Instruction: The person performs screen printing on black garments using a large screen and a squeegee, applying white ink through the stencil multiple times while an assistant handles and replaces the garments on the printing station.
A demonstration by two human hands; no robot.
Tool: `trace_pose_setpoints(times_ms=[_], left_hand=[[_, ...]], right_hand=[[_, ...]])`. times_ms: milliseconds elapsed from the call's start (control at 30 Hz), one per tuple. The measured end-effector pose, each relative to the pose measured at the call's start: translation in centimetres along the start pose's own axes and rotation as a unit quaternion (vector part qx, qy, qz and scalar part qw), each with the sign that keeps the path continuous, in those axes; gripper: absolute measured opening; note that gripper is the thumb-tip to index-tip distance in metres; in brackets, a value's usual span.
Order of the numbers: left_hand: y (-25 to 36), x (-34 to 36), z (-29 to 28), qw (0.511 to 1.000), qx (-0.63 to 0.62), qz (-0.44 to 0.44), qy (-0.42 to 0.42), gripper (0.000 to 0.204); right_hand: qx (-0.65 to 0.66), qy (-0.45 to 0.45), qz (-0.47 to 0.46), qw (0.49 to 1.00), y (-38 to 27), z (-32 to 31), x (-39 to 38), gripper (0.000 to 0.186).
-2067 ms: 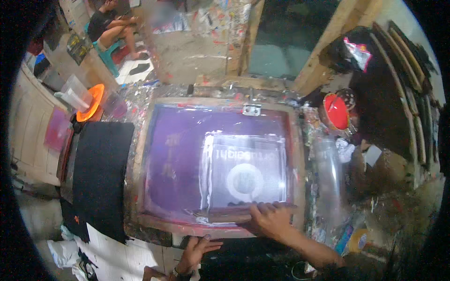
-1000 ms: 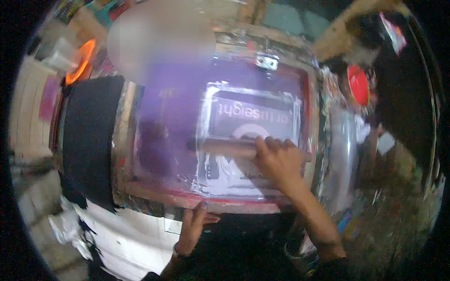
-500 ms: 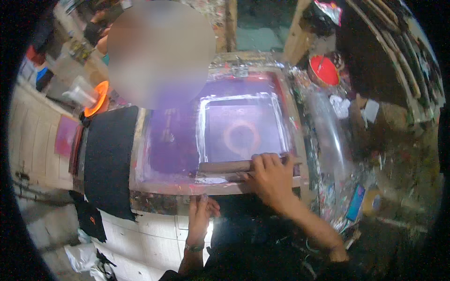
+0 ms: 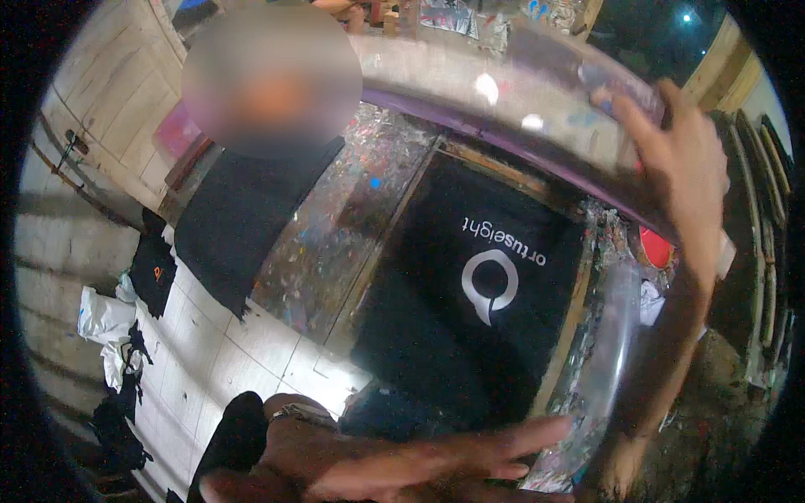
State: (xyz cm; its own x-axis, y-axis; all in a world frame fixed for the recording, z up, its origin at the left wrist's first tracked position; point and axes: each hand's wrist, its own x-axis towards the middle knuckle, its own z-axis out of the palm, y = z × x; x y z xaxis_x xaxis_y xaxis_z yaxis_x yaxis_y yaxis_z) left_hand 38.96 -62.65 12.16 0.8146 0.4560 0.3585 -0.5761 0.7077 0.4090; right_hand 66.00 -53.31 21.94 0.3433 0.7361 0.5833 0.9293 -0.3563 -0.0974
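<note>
My right hand (image 4: 683, 168) grips the raised edge of the screen-printing frame (image 4: 511, 101), which is tilted up along the back; whether the squeegee is also in that hand, I cannot tell. Below the frame, black fabric (image 4: 411, 293) lies on the printing board (image 4: 566, 352), bearing a white ring motif (image 4: 490, 285) with lettering above it. My left hand (image 4: 453, 453) is low in the view over the near edge of the black fabric, blurred, its fingers stretched out and apart with nothing visible in them.
Another black cloth (image 4: 235, 226) drapes over the paint-spattered bench (image 4: 327, 243) at left, above white floor tiles (image 4: 218, 369) and plastic bags (image 4: 105, 318). A red bowl (image 4: 656, 247) and clear roll (image 4: 616, 352) stand right. Part of a person (image 4: 348, 12) shows behind a blurred patch.
The purple screen has been lifted from lying flat, uncovering printed black fabric. My right hand has risen to the back right with it. My left hand's fingers have stretched rightward. The view has rotated.
</note>
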Motion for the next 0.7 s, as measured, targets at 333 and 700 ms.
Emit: trace_pose_setpoints(times_ms=[333,700], left_hand=[[5.1,16.5,-15.7,0.678,0.693,0.077,0.233,0.036],[4.2,24.5,-37.1,0.231,0.968,0.053,-0.081,0.027]], right_hand=[[0.009,-0.139,0.053,0.989,-1.6,-1.9,10.9,0.071],[0.028,-0.114,-0.009,0.993,-0.1,-0.6,14.5,0.070]])
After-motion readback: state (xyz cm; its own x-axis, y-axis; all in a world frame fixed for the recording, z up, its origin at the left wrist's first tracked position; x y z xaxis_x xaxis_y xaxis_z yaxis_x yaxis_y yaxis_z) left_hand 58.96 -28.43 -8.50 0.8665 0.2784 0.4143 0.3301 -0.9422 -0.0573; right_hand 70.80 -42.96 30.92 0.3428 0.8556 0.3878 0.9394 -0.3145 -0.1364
